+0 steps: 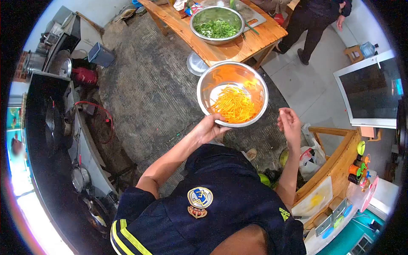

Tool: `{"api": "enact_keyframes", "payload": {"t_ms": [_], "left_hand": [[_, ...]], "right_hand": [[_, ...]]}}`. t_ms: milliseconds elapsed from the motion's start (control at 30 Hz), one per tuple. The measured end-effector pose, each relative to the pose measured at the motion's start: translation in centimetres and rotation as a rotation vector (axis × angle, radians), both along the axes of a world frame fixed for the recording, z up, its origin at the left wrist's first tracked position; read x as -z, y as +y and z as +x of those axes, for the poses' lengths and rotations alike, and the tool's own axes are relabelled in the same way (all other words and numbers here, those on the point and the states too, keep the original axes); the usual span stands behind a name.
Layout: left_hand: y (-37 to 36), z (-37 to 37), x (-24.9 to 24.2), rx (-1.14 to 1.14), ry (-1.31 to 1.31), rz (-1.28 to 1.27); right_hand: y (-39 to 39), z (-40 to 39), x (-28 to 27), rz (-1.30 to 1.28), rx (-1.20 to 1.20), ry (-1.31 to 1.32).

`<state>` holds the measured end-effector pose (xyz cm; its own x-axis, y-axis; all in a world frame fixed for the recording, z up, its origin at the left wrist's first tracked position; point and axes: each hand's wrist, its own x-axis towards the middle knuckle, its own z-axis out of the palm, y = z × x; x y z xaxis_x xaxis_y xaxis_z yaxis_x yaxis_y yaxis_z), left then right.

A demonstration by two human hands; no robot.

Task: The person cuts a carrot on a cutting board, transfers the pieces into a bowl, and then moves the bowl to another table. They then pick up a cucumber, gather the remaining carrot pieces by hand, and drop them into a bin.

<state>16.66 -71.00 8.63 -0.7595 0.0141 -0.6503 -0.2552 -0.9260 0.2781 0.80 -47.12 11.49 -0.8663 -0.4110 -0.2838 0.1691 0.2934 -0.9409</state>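
While the left hand [211, 127] curls around the near rim of a steel bowl [232, 94], thumb over the edge and fingers beneath, the right hand [289, 122] hangs loose and half open just beside the bowl, holding nothing. The left forearm reaches forward from the bent elbow; the right forearm rises steeply, palm turned inward. The bowl is held in the air above the floor, mouth up and tipped slightly toward the person, with orange shreds [233, 107] heaped against its near side. Beyond it, on the wooden worktop [238, 49], stands a second bowl of chopped greens [217, 28].
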Motion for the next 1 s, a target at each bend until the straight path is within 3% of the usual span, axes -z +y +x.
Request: {"api": "enact_keyframes", "payload": {"t_ms": [233, 433, 500, 567, 633, 700, 800, 900, 1000], "left_hand": [[-1.7, -0.6, 2.1, 0.005, -0.015, -0.063], [-8.2, -4.4, 0.8, -0.058, 0.041, -0.256], [-11.1, -6.6, -2.3, -0.122, -0.006, -0.384], [-16.4, -10.1, 0.4, -0.187, -0.030, -0.652], [-17.5, -13.3, -2.4, -0.373, -0.108, -0.883], [-20.1, -15.9, -2.2, -0.402, -0.063, -1.147], [-27.7, -21.2, 5.0, -0.487, -0.053, -1.624], [-28.0, -23.9, 4.4, -0.515, -0.165, -1.821], [-27.4, -25.6, 4.2, -0.525, -0.064, -1.913]], "right_hand": [[-2.6, 0.2, 1.3, -0.004, -0.045, -0.245], [-1.2, -1.0, 2.4, 0.052, -0.104, -0.194], [-0.4, -1.4, 3.0, 0.057, -0.105, -0.201], [0.0, -1.4, 3.4, 0.039, -0.086, -0.236], [0.0, -1.1, 3.9, 0.061, -0.079, -0.285], [0.2, -1.0, 4.4, 0.069, -0.082, -0.306], [0.9, -0.9, 5.7, 0.079, -0.086, -0.317], [2.0, -0.6, 5.8, 0.055, -0.051, -0.332], [3.4, -0.2, 5.5, 0.073, 0.022, -0.338]]}}
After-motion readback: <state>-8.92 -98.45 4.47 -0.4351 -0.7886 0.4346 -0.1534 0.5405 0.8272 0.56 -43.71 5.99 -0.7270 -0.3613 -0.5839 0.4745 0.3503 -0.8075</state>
